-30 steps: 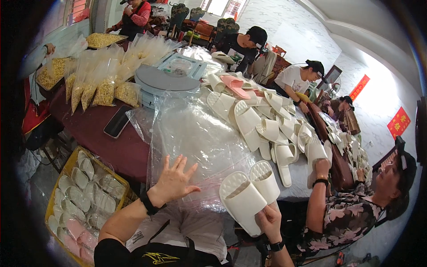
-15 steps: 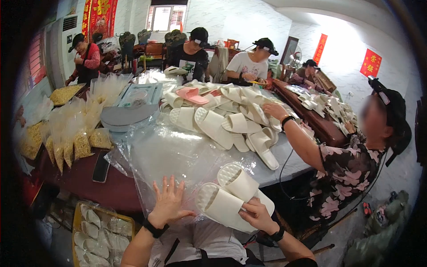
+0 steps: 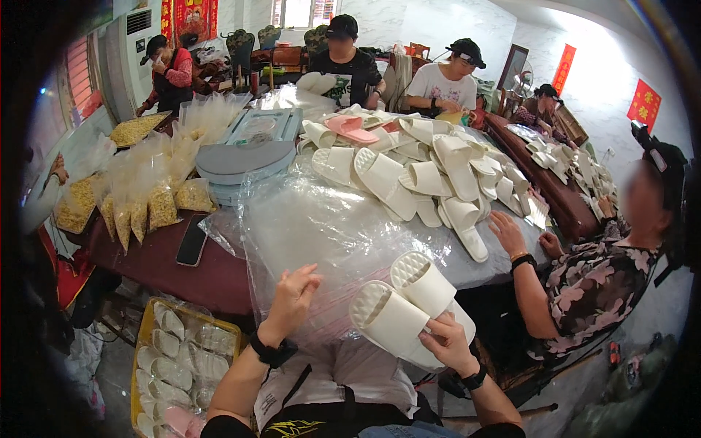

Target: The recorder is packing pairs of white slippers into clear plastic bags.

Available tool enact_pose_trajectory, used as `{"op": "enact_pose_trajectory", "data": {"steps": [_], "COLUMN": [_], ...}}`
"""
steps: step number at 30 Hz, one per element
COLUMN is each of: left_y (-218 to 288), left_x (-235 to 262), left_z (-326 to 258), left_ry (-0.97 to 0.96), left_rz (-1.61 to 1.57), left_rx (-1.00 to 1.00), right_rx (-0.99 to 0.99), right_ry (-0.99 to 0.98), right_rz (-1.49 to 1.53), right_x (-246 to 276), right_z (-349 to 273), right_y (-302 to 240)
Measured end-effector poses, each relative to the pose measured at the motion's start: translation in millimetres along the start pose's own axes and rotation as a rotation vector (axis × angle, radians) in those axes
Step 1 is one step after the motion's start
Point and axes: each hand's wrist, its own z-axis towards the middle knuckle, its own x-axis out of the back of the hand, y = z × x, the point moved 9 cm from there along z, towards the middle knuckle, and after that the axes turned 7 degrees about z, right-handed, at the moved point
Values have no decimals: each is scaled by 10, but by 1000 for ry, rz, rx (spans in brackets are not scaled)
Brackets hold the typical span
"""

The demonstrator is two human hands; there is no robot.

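My right hand (image 3: pixel 445 340) grips a pair of white slippers (image 3: pixel 409 304), held sole-up together in front of my chest. My left hand (image 3: pixel 292 293) is lifted just above the near edge of a stack of clear plastic bags (image 3: pixel 321 226) on the table, its fingers curled at the top bag; whether it pinches the plastic is hard to tell. Farther back on the table lies a heap of white slippers (image 3: pixel 416 171) with a pink pair (image 3: pixel 350 130) on it.
A person in a flowered top (image 3: pixel 591 285) sits at my right, one hand (image 3: pixel 505 232) on the table. Other people sit at the far side. A grey scale (image 3: pixel 244 153), bagged yellow goods (image 3: pixel 153 197) and a phone (image 3: pixel 192 239) lie left. A yellow crate of slippers (image 3: pixel 179 358) stands on the floor.
My view has swung left. My left hand has risen from lying flat on the bags to curled fingers at their edge. The slipper pair stays in my right hand.
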Motion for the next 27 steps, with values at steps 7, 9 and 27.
{"op": "enact_pose_trajectory", "data": {"steps": [7,9,27], "left_y": [-209,-157,-69], "left_x": [72,91,-310], "left_z": [-61,-42,-40], "left_ry": [211,215,-281], "left_rz": [-313,-322,163], "left_rx": [169,137,-119], "right_rx": [52,53,-135], "right_ry": [-32,-59,302], "right_rz": [-6,-21,232], "right_x": [0,-19,551], "right_z": [-16,11,-312], "right_y": [-207,-230,-94]}}
